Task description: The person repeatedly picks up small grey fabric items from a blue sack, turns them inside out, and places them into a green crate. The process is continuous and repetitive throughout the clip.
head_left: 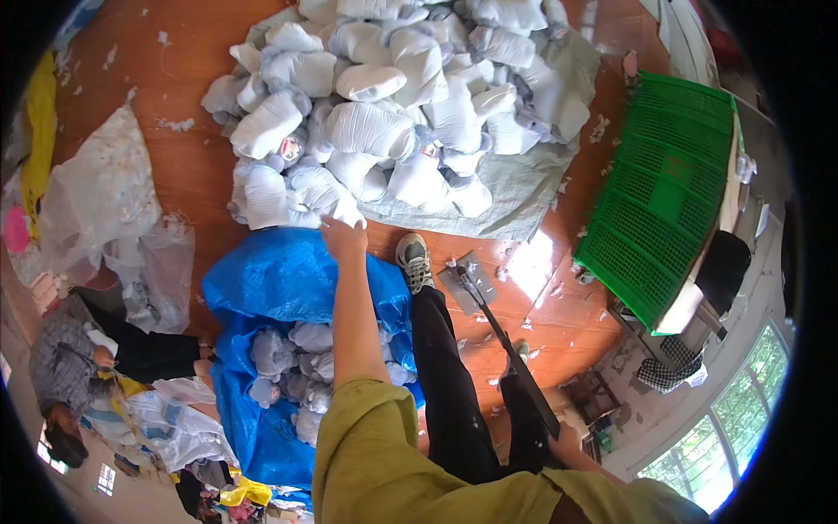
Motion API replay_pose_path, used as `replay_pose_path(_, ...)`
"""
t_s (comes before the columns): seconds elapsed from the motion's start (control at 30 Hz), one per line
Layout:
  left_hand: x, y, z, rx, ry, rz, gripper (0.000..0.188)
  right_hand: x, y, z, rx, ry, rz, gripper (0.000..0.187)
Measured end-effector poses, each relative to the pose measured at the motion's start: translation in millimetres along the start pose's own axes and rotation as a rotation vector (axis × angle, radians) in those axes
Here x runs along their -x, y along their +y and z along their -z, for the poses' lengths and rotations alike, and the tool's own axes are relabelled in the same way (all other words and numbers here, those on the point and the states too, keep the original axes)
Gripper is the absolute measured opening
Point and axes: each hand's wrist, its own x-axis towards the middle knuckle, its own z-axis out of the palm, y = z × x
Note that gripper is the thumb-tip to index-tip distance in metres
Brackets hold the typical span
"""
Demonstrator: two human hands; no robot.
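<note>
Toys [272, 354] already lie in near blue bag [271, 275]; many seem left in far pile [371, 127]. Left hand [346, 236] touches white toy [321, 192], grip unclear; right hand [567, 442] clasps long handle [521, 374].

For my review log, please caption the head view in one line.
The left hand touches a white bundle beside an open blue bag; the right hand holds a long-handled tool.

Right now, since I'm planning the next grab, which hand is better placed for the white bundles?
Probably your left hand: it is right at the near edge of the white bundles. Your right hand is farther back and seems to hold the long-handled tool.
</note>
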Motion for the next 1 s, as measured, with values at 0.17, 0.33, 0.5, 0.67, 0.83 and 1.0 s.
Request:
replay_pose_path(0.17, -67.9, 15.5, -33.5, -0.176, 0.148, 0.103, 0.105, 11.1, -5.5, 13.6, 0.034, -0.032, -0.052, 0.042)
replay_pose_path(0.33, -75.4, -20.5, -31.5, 0.312, 0.105, 0.232, 0.067, 7.7, -7.6, 13.2, 0.007, -0.103, -0.054, 0.050)
replay_pose_path(0.5, 14.2, -50.5, -1.7, 1.351, -0.116, 0.223, 0.040, 9.8, -0.5, 15.0, -0.017, -0.120, -0.034, 0.039)
replay_pose_path(0.67, 109.3, -45.2, 81.5, 1.318, -0.504, 0.009, 0.043, -4.9, 24.9, -4.0, -0.052, -0.070, 0.161, 0.041)
replay_pose_path(0.83, 211.0, -5.5, 149.1, 1.058, -0.734, -0.269, 0.034, -5.5, -25.2, 44.3, 0.048, -0.116, 0.149, 0.078)
replay_pose_path(1.0, 364.7, 6.6, 150.6, 0.660, -0.955, -0.599, 0.034, -17.4, -50.5, 93.9, -1.060, -0.007, 0.895, 0.080)
